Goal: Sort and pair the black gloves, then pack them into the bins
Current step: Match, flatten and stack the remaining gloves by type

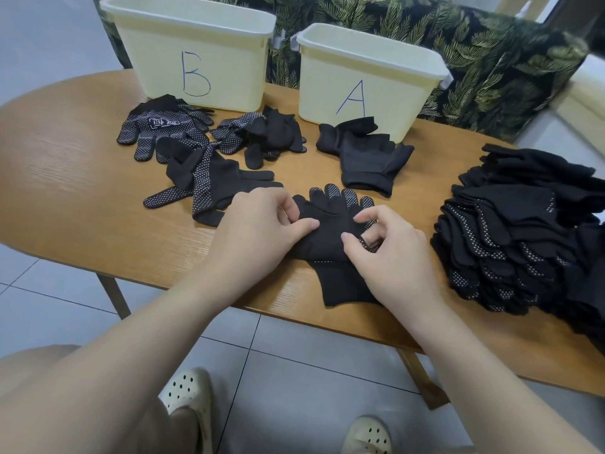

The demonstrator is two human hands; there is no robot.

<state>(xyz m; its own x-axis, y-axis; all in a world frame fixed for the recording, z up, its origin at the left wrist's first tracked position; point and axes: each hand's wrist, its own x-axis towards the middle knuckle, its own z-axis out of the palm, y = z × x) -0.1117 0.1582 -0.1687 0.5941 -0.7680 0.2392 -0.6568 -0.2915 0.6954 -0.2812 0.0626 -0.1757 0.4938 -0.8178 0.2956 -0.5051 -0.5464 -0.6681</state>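
Left hand (258,224) and right hand (389,247) pinching dotted glove (330,231) | table (82,178) edge | bins A (366,77), B (193,54) behind

Left side: bare table (65,178) gives you open room beside the dotted gloves (203,178).
Right side: the glove stack (517,237) blocks your sweep.
Far edge: bin B (196,54) and bin A (370,80) stand apart, gloves lying before both.
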